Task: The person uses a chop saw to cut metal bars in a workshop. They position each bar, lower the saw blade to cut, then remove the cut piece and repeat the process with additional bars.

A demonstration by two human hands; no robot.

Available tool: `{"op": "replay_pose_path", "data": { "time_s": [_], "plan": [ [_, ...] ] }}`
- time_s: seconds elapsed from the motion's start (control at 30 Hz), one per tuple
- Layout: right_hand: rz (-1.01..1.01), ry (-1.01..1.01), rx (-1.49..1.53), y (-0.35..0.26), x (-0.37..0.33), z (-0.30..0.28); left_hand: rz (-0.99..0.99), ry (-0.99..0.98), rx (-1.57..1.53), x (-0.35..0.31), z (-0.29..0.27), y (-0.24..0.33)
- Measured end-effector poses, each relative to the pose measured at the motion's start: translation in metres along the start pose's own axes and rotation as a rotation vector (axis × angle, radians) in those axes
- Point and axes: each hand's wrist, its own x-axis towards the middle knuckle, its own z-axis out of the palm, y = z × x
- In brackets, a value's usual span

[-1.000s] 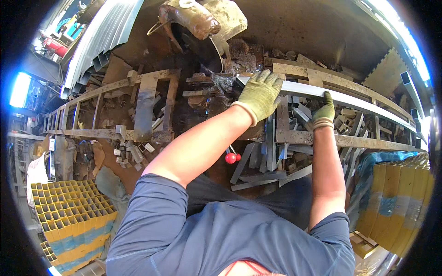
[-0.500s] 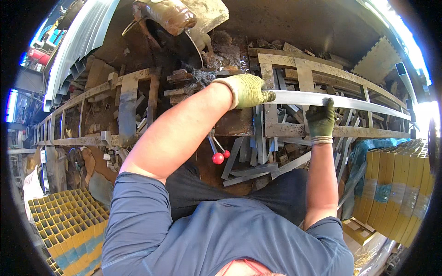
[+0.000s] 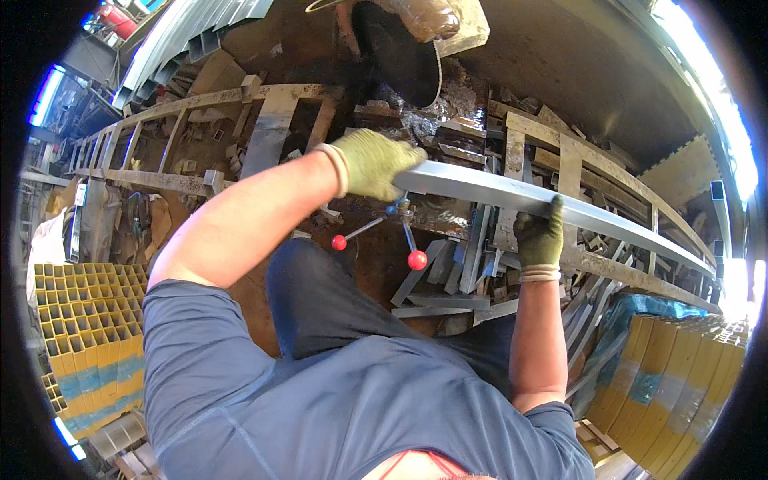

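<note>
A long silvery metal tube (image 3: pixel 512 190) runs from the middle out to the far right, over the bench of a saw. My left hand (image 3: pixel 372 164), in a yellow-green work glove, is closed round its left end. My right hand (image 3: pixel 541 240), in a darker green glove, grips the tube farther along, with a finger over its upper face. Beyond the left hand is a dark round saw blade (image 3: pixel 396 56), partly covered by a brownish cylinder-shaped part (image 3: pixel 432 18). Below the tube, two clamp levers end in red balls (image 3: pixel 417 260) (image 3: pixel 339 242).
Ladder-like metal rails (image 3: pixel 188 180) extend left, and others (image 3: pixel 608 268) extend right. Metal offcuts (image 3: pixel 440 302) lie heaped below the tube. Bundled yellow square tubes (image 3: pixel 88 320) stand at left, yellow stacked lengths (image 3: pixel 680 384) at right. Grey metal profiles (image 3: pixel 192 36) lean at upper left.
My hands and the tube have moved left relative to the saw, carrying the tube's end past the blade. The red-ball levers now stand farther apart. The view has shifted left.
</note>
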Motion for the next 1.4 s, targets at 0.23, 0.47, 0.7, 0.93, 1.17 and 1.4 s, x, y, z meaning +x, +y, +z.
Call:
{"op": "replay_pose_path", "data": {
  "time_s": [0.23, 0.47, 0.7, 0.93, 1.17, 1.4],
  "plan": [
    [0.163, -0.02, -0.695, 0.006, -0.013, 0.088, -0.333, -0.07, -0.047, -0.082, -0.007, -0.094],
    [-0.818, -0.128, -1.582, -0.043, 0.019, 0.065, -0.548, -0.083, 0.095, -0.13, -0.026, -0.17],
    [-0.929, -0.121, -2.182, -0.102, 0.091, 0.03, -0.61, -0.042, 0.117, -0.14, 0.004, -0.234],
    [-0.768, -0.344, -1.991, -0.067, 0.096, 0.079, -0.759, 0.028, 0.218, -0.19, 0.0, -0.263],
    [-0.676, -0.443, -2.077, -0.067, 0.086, 0.085, -0.954, -0.097, 0.315, -0.226, -0.004, -0.297],
    [-0.657, -0.4, -2.064, -0.061, 0.097, 0.068, -1.141, -0.128, 0.404, -0.246, 0.05, -0.325]
  ]
}}
